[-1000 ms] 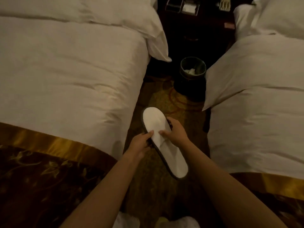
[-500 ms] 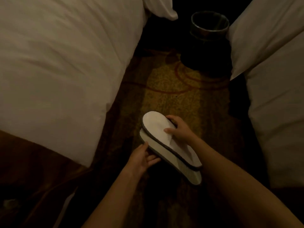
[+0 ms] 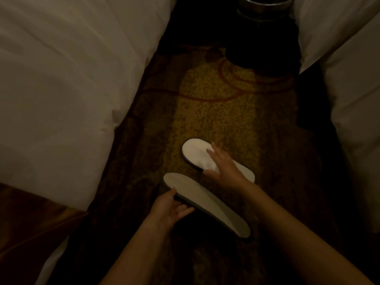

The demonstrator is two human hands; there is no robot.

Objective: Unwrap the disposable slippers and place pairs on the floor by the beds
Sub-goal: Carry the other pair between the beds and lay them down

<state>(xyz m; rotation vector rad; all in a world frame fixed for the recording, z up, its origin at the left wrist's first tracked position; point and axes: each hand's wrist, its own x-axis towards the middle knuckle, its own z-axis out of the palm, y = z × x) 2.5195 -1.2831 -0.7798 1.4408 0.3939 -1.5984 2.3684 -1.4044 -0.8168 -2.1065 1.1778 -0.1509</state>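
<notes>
Two white disposable slippers with dark edging are low over the patterned carpet (image 3: 216, 103) between two beds. The far slipper (image 3: 195, 154) lies flat on the carpet, upper side up, and my right hand (image 3: 224, 169) rests on its middle with fingers spread. The near slipper (image 3: 207, 202) is turned with its pale sole facing up and tilted; my left hand (image 3: 168, 206) grips its left edge from below. The two slippers are apart, roughly parallel, toes pointing away to the upper left.
A bed with white bedding (image 3: 61, 89) and a gold runner (image 3: 30, 223) fills the left. A second white bed (image 3: 353, 89) is on the right. A dark waste bin (image 3: 265, 9) stands at the far end of the aisle.
The stacked slippers have been separated: my right hand has set the top one down on the carpet, and my left hand holds the other lower and nearer. The camera has dipped closer to the floor.
</notes>
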